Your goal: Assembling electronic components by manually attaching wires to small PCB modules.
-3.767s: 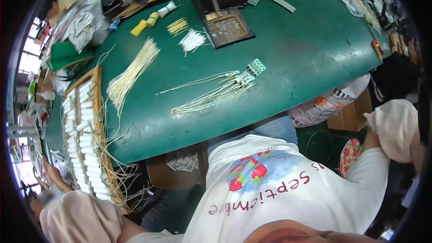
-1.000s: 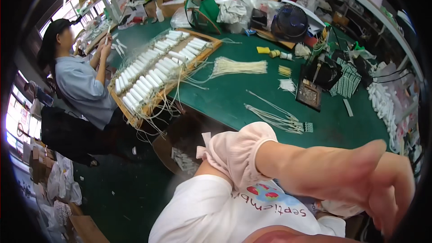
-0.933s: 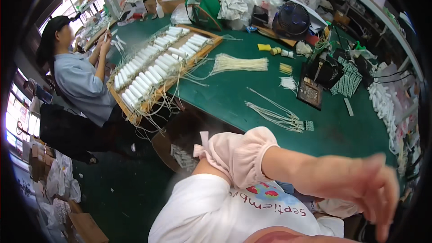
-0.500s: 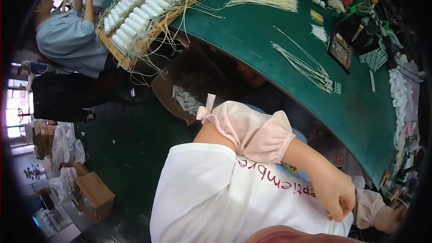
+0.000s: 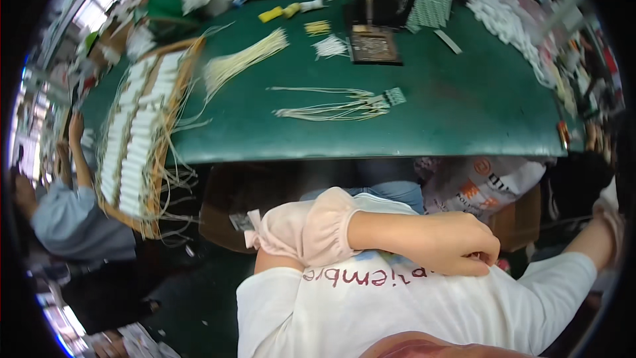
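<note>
My left hand (image 5: 464, 245) hangs in front of my white shirt, short of the table edge, its fingers curled closed. Whatever may be inside the curl is hidden. A pink sleeve cover (image 5: 305, 229) sits on that arm. At the right rim my right forearm (image 5: 589, 245) runs out of the picture, so the right hand does not show. On the green table (image 5: 477, 119) ahead lie pale thin wires (image 5: 324, 116) joined to small green circuit boards (image 5: 395, 97). A thicker bundle of cream wires (image 5: 248, 59) lies farther left.
A wooden tray (image 5: 187, 69) of white cylinders with trailing wires juts past the table's left end. A dark metal stand (image 5: 376, 50) is at the back, near green board panels (image 5: 427, 3). Below the table are a printed white bag (image 5: 477, 189) and a carton. Another person (image 5: 79, 219) works at left.
My view has swung right, bringing the table square in front of me. My left hand stays curled near my shirt; my right hand has left the picture at the right rim.
</note>
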{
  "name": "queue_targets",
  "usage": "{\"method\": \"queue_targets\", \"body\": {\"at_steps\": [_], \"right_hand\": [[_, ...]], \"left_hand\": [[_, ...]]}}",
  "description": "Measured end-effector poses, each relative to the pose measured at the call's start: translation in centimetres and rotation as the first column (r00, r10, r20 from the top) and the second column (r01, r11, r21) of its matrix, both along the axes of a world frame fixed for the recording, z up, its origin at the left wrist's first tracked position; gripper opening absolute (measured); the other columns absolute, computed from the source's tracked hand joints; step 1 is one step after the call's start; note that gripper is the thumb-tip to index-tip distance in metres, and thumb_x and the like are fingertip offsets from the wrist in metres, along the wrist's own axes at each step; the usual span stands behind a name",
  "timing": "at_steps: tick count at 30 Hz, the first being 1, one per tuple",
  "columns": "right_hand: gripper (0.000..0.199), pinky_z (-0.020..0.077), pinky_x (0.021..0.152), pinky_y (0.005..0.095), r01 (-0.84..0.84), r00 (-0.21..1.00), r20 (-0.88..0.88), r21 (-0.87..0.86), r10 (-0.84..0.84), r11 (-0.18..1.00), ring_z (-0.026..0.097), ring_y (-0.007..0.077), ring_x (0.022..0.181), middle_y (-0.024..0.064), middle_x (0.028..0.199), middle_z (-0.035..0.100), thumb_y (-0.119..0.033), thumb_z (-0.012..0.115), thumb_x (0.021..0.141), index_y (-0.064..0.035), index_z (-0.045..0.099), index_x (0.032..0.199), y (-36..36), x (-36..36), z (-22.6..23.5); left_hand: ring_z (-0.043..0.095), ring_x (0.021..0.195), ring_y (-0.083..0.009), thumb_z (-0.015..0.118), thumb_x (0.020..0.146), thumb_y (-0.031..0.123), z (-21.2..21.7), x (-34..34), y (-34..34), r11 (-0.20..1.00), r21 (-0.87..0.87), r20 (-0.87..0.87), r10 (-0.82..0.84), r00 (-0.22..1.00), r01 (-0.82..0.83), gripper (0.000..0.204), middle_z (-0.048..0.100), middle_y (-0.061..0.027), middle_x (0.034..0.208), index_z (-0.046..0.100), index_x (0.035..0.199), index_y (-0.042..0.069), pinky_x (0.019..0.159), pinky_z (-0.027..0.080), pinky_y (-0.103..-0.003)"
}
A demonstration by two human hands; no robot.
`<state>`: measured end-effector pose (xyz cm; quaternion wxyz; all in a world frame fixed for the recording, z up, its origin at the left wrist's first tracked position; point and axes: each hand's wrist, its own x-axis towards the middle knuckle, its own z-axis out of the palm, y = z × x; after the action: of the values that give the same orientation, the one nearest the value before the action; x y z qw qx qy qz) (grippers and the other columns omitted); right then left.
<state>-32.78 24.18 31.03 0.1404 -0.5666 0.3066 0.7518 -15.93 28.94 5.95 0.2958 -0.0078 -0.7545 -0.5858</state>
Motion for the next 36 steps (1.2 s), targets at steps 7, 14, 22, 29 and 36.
{"method": "queue_targets", "body": {"at_steps": [7,14,22,29,36], "right_hand": [[0.028,0.0463,0.058,0.0322,0.386,0.537,0.840,-0.160,-0.080,0.909,0.059,0.0214,0.062,0.0097,0.067,0.058,-0.015,0.069,0.078,0.0009,0.061,0.099,-7.4,1.3,-12.7],[0.026,0.0450,0.059,0.0347,0.574,-0.167,0.958,-0.098,0.233,0.813,0.058,0.0243,0.062,0.0117,0.069,0.058,-0.014,0.070,0.075,-0.0006,0.063,0.096,-15.2,5.5,-25.9],[0.035,0.0300,0.045,0.0195,0.721,-0.502,0.829,0.243,0.247,0.649,0.041,0.0025,0.048,-0.0041,0.052,0.044,-0.029,0.043,0.100,-0.0013,0.064,0.101,-19.4,-5.7,-18.5],[0.045,0.0229,0.046,0.0181,0.775,-0.625,0.416,0.230,0.661,0.588,0.032,0.0022,0.049,-0.0063,0.056,0.038,-0.035,0.036,0.102,0.0039,0.056,0.114,-12.9,-13.0,-13.8],[0.042,0.0322,0.051,0.0226,0.859,-0.404,0.637,0.018,0.656,0.511,0.044,0.0088,0.056,0.0001,0.064,0.048,-0.034,0.040,0.100,0.0029,0.058,0.110,-9.0,-10.9,-8.4]], "left_hand": [[0.059,0.089,-0.0315,0.064,0.083,0.016,-0.4,5.4,-3.4,0.897,-0.368,0.216,0.340,0.915,-0.246,0.022,0.062,-0.0126,0.095,0.061,0.100,0.002,0.077,0.049,-0.039],[0.061,0.070,-0.0332,0.061,0.084,0.015,3.4,16.0,-10.4,0.859,-0.496,0.765,0.502,0.404,-0.130,0.013,0.061,-0.0156,0.074,0.064,0.088,0.004,0.064,0.048,-0.040],[0.061,0.087,-0.0359,0.065,0.083,0.019,1.4,11.3,-14.2,0.955,-0.269,0.560,0.257,0.788,-0.121,0.041,0.047,-0.0174,0.130,0.050,0.118,0.004,0.072,0.052,-0.040],[0.065,0.077,-0.0226,0.064,0.088,0.022,2.1,-4.3,-11.6,0.955,0.278,0.513,-0.235,0.825,0.099,0.053,0.050,-0.0208,0.124,0.033,0.128,0.005,0.067,0.052,-0.032],[0.062,0.073,-0.0428,0.050,0.093,0.017,-3.0,-7.8,-6.8,0.949,-0.303,0.578,0.113,0.808,0.084,0.022,0.061,-0.0259,0.074,0.057,0.083,-0.001,0.062,0.049,-0.050]]}}
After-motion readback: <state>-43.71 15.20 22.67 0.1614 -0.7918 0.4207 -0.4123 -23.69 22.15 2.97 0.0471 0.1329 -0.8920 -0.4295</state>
